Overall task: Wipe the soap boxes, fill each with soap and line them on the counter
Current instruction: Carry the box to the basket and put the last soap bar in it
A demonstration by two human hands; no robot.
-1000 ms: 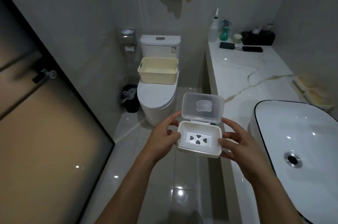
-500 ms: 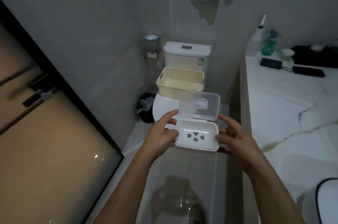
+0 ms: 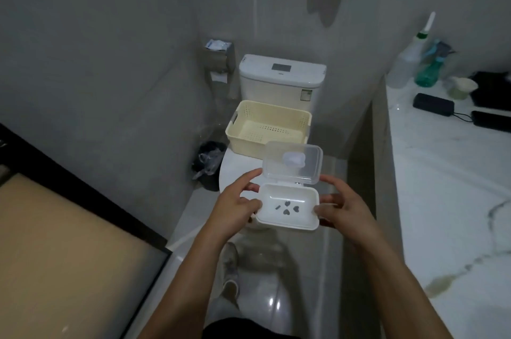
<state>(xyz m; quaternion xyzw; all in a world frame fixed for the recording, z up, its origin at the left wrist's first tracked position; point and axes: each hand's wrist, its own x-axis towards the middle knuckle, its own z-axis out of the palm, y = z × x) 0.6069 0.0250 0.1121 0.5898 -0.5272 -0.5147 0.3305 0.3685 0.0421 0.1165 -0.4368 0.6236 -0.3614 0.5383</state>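
At the far left a frosted door (image 3: 69, 242) fills the near corner. Beyond it, toward the middle, a cream basket (image 3: 243, 128) sits on the closed toilet (image 3: 282, 76), apparently empty.

In the near centre, the left hand (image 3: 235, 211) holds the left end of the soap box (image 3: 287, 207), thumb on the rim and fingers curled beneath. The box is in mid-air above the floor, between the toilet and the counter. Its clear lid (image 3: 293, 163) stands open on a far-side hinge, and the white tray is empty, showing heart-shaped drain holes. The right hand (image 3: 343, 211) pinches the right end the same way.

The box is probably thin, stiff plastic: light, smooth, likely slippery if wet. The hinge looks like the weak point, so the tray's short ends are the best hold, not the lid.

To the right, the marble counter (image 3: 442, 200) carries bottles and dark devices at its far end.
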